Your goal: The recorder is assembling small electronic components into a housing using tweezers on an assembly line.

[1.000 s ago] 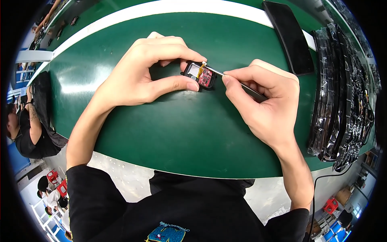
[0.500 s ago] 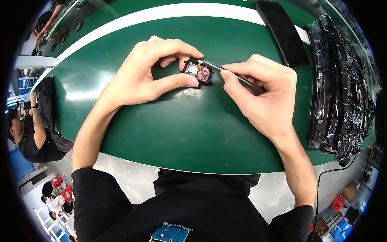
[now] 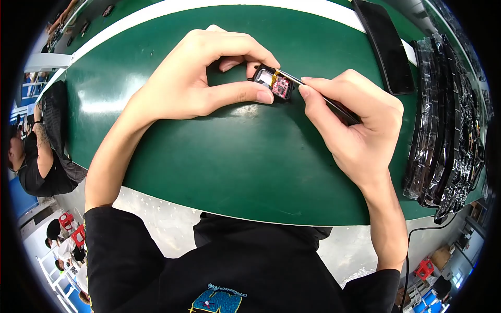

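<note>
Between the thumb and fingers of my left hand point(image 3: 219, 73) is a small black device case point(image 3: 259, 82), its inside facing up. A red circuit board point(image 3: 282, 87) fills its right part, with a pale silvery piece to the left and a yellow flex strip between them. My right hand point(image 3: 360, 112) grips dark metal tweezers point(image 3: 334, 101) like a pen. Their thin tip reaches the case's upper edge, close to the yellow strip and my left index fingertip. Whether the tip pinches anything is too small to tell.
On the green table point(image 3: 235, 167), a black phone-like slab point(image 3: 386, 49) lies at the far right. Stacked black plastic trays in clear wrap point(image 3: 443, 125) stand along the right side. A white bar point(image 3: 209, 11) crosses the back. At the left sits another person point(image 3: 39, 156) beside a black mesh chair back point(image 3: 54, 117).
In the picture, table, trays and slab have shifted slightly as the view moved. The strip's pale end, raised by the tweezer tip earlier, now lies lower at the case's upper edge. Both grips stay.
</note>
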`<state>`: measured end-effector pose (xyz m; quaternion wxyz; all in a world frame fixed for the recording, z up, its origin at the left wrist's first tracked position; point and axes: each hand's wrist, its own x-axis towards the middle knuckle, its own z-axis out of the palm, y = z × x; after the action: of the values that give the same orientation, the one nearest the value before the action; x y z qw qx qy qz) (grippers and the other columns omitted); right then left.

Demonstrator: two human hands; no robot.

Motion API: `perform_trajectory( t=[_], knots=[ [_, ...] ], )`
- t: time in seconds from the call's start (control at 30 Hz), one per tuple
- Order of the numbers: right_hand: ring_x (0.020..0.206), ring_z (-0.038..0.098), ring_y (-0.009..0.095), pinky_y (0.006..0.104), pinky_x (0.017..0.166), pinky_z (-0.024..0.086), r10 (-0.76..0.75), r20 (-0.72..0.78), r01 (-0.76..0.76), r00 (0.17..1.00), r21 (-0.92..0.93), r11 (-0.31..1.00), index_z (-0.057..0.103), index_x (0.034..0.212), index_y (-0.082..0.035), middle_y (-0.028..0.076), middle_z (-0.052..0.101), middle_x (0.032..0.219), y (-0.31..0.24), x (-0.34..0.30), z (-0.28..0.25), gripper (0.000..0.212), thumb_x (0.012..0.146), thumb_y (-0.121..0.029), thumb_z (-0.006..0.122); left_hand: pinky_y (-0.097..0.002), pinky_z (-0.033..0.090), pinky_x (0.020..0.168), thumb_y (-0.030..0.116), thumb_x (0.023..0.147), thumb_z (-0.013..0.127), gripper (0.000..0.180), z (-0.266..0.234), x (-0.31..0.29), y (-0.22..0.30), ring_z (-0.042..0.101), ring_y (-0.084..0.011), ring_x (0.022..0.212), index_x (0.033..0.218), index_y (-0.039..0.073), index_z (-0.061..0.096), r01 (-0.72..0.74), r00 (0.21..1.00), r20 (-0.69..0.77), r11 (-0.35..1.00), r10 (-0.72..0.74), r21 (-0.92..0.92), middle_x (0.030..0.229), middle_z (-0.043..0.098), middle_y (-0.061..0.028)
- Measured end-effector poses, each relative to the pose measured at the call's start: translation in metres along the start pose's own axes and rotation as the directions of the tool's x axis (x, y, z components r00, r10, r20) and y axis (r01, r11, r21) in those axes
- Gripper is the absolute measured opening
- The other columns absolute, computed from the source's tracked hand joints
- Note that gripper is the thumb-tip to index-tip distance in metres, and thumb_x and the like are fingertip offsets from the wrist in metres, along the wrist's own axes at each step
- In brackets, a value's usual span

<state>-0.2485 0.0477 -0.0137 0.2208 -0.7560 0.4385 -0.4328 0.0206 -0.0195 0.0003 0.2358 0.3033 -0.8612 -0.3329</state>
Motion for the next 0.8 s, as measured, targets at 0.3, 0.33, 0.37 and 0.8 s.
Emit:
perform_trajectory(
  t=[0.3, 0.33, 0.37, 0.8],
  knots=[
    [0.065, 0.052, 0.001, 0.0200, 0.056, 0.033, 0.194, 0.134, -0.212, 0.972, 0.142, 0.967, 0.085, 0.105, 0.004, -0.001, 0.068, 0.078, -0.007, 0.002, -0.009, 0.009, 0.096, 0.003, 0.084, -0.0321, 0.043, 0.076, 0.019, 0.080, 0.094, 0.041, -0.003, 0.001, -0.011, 0.056, -0.0165, 0.078, 0.118, 0.007, 0.084, -0.088, 0.996, 0.027, 0.994, 0.090, -0.067, 0.099, 0.080, -0.0033],
    [0.065, 0.052, 0.001, 0.0200, 0.056, 0.033, 0.196, 0.136, -0.215, 0.971, 0.144, 0.966, 0.085, 0.105, 0.004, -0.001, 0.068, 0.078, -0.007, 0.003, -0.009, 0.009, 0.096, 0.003, 0.084, -0.0332, 0.041, 0.071, 0.019, 0.085, 0.093, 0.035, -0.003, 0.001, -0.012, 0.057, -0.0164, 0.074, 0.116, 0.007, 0.083, -0.140, 0.990, 0.010, 0.988, 0.141, -0.060, 0.094, 0.078, -0.0033],
    [0.064, 0.052, 0.001, 0.0200, 0.056, 0.033, 0.201, 0.137, -0.220, 0.970, 0.140, 0.965, 0.085, 0.104, 0.004, -0.001, 0.068, 0.077, -0.007, 0.003, -0.009, 0.009, 0.096, 0.003, 0.083, -0.0332, 0.041, 0.071, 0.019, 0.085, 0.093, 0.035, -0.003, 0.001, -0.013, 0.057, -0.0164, 0.074, 0.116, 0.007, 0.083, -0.138, 0.990, 0.011, 0.988, 0.139, -0.062, 0.094, 0.078, -0.0033],
    [0.064, 0.054, 0.001, 0.0200, 0.056, 0.034, 0.196, 0.157, -0.217, 0.968, 0.130, 0.967, 0.085, 0.101, 0.005, -0.001, 0.066, 0.074, -0.007, 0.003, -0.006, 0.010, 0.092, 0.007, 0.082, -0.0349, 0.042, 0.082, 0.023, 0.075, 0.094, 0.044, -0.002, 0.000, -0.011, 0.063, -0.0203, 0.083, 0.113, 0.004, 0.082, -0.161, 0.984, 0.065, 0.986, 0.163, -0.038, 0.101, 0.080, -0.0051]
  ],
)
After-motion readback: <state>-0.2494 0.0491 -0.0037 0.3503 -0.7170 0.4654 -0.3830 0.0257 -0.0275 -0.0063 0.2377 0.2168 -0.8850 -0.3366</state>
